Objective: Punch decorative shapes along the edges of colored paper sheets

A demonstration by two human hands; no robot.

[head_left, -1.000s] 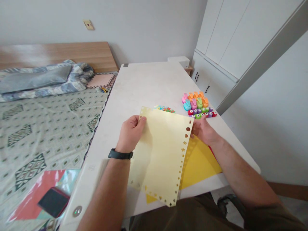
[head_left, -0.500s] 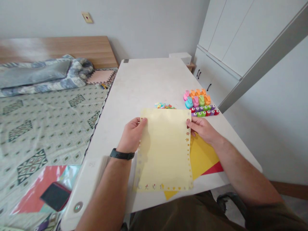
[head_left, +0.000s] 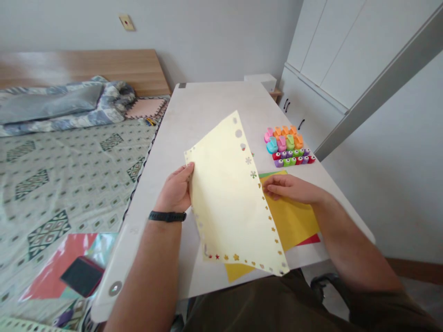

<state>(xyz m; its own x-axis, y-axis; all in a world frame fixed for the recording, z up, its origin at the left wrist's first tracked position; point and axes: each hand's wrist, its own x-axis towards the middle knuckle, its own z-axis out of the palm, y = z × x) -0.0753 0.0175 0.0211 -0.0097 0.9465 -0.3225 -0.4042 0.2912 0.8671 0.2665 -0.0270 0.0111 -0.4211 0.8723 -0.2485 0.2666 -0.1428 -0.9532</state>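
Observation:
My left hand point(head_left: 175, 189) pinches the left edge of a pale yellow sheet of paper point(head_left: 224, 193), which is tilted above the table. Small cut-out flowers, stars and other shapes run along its edges. Beside the sheet's right edge, my right hand point(head_left: 289, 188) has loosely curled fingers with a gap at the thumb, and I see nothing gripped in it. It hovers over or rests on darker yellow paper point(head_left: 294, 223); contact is unclear. Green and red paper point(head_left: 309, 240) peeks out around that yellow. A black band point(head_left: 167, 216) circles my left wrist.
On the white table point(head_left: 207, 103), rows of colourful craft punches point(head_left: 290, 146) stand to the right. A long white device point(head_left: 116, 276) lies along the left edge. The bed point(head_left: 79, 180) on the left holds a dark phone-like object point(head_left: 82, 275) on plastic-wrapped coloured paper point(head_left: 44, 281).
My right hand has let go of the pale yellow sheet. The sheet has turned in my left hand, its upper right corner rising away from me and its lower right corner swinging right.

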